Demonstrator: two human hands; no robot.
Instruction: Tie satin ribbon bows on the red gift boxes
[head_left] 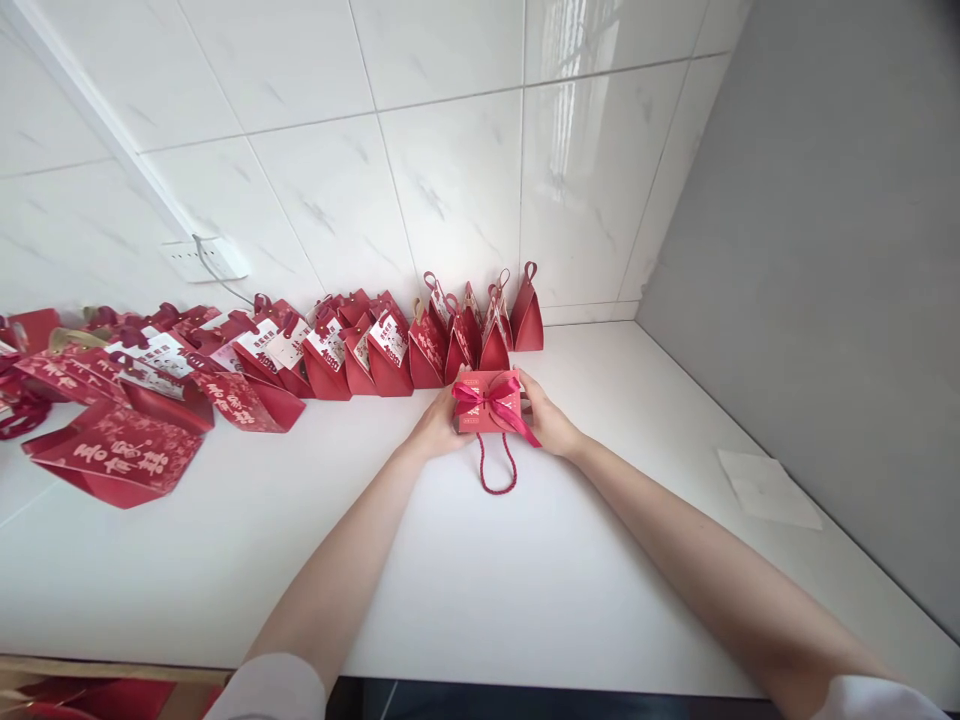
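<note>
A small red box (469, 412) with a magenta ribbon bow on its top face is held between my two hands, near the middle of the white table. My left hand (441, 424) grips its left side, and my right hand (550, 416) grips its right side, fingers partly hidden behind it. A dark red cord loop (498, 490) hangs from the box's near side over the table. Just beyond the box stand several red triangular boxes (494, 350) with loops on top.
Many red gift boxes (325, 372) line the tiled wall from centre to far left, some tipped over. A white sheet (768, 490) lies on the table (525, 600) at right, beside a grey panel (825, 250). A wall socket (202, 262) has a cable.
</note>
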